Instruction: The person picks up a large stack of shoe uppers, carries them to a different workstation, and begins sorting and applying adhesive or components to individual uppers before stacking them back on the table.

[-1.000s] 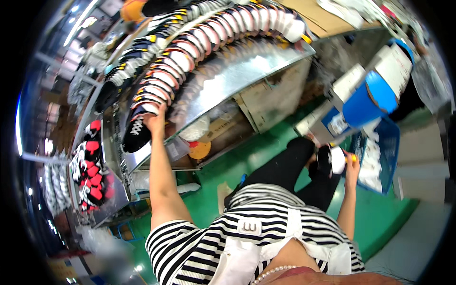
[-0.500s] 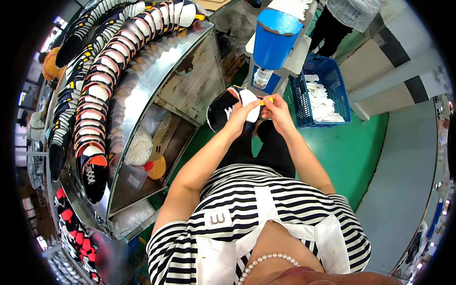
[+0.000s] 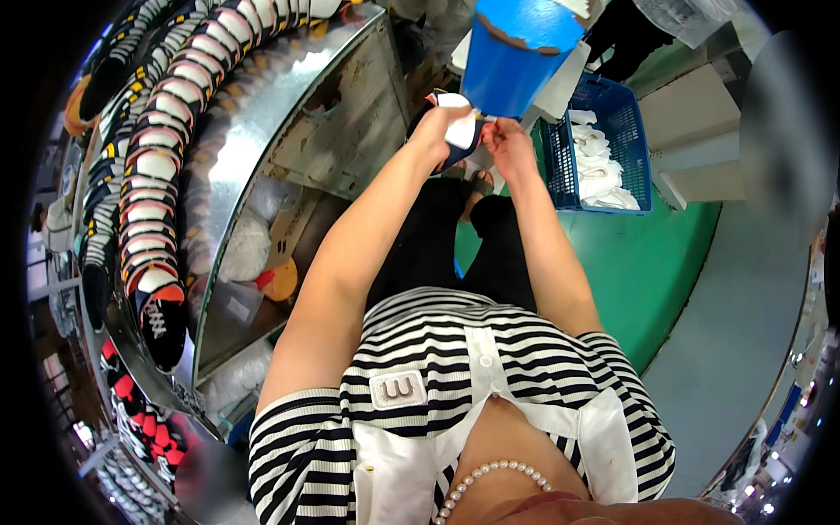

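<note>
My left hand (image 3: pixel 430 138) is closed on a dark navy shoe upper (image 3: pixel 460 131) with a white inner panel, its thumb lying on the white part. Just below the blue head of a machine (image 3: pixel 514 66), the upper's heel end is tucked up close. My right hand (image 3: pixel 511 150) pinches at that heel edge, fingertips pressed together. Whatever small piece sits between those fingertips is mostly hidden. The machine head also covers the spot where the upper meets it.
A metal-topped bench (image 3: pixel 254 114) on the left carries long curved rows of nested shoe uppers (image 3: pixel 156 166). Its open shelf holds plastic bags and cardboard. Right of the machine stands a blue plastic crate (image 3: pixel 643 144) with white pieces inside. A grey panel (image 3: pixel 744 289) borders the right side.
Both hands have carried the shoe upper forward, up to and beneath the blue machine head. The yellow tab pinched by my right hand earlier is now barely visible. The view has shifted closer to the machine.
</note>
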`<state>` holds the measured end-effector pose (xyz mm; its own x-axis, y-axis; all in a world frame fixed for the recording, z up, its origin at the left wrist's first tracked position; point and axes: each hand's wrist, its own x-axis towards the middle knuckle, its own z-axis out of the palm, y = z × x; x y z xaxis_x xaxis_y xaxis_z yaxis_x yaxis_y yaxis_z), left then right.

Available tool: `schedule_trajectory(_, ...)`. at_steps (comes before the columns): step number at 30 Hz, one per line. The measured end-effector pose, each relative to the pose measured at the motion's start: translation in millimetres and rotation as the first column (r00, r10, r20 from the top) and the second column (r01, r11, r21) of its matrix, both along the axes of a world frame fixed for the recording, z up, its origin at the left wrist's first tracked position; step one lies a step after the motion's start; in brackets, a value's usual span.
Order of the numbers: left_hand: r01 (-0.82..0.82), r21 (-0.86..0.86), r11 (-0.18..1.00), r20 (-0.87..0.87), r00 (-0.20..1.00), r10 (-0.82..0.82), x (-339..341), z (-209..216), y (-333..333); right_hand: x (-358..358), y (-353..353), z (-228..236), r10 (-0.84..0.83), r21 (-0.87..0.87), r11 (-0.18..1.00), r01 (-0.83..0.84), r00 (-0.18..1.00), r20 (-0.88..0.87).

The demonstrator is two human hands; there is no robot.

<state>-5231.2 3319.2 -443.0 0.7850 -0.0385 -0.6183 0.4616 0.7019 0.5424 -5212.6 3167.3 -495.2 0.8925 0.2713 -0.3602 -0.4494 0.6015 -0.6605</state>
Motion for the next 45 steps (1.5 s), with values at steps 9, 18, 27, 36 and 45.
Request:
schedule_trajectory(9, -0.403, -0.190, 0.895, 0.207, 0.875, 0.438, -96, 17, 46, -37, -11, -47, 0.634, -0.965, 0.263, -0.007, 0.755, 0.168)
schedule_trajectory(18, -0.510, 0.181, 0.841, -0.064, 0.847, 0.528, -284, 17, 120, 107, 173, -69, 0.713, -0.574, -0.702, 0.422, 0.419, -0.562)
schedule_trajectory(27, -0.546, 0.147, 0.825, -0.359, 0.748, 0.559, -238, 41, 169, 192, 205, -131, 0.335, -0.052, -0.669, 0.742, 0.238, -0.912)
schedule_trajectory(36, -0.748, 0.464, 0.473, -0.246, 0.404, 0.881, -262, 113, 179, 197, 175, -127, 0.209, -0.284, -0.496, 0.820, -0.205, -0.956)
schedule_trajectory(45, -0.599, 0.793, -0.115, 0.106, -0.050, 0.993, -363, 120, 301, 78, 379, 223, 0.825, -0.552, -0.492, -0.673, -0.563, -0.050)
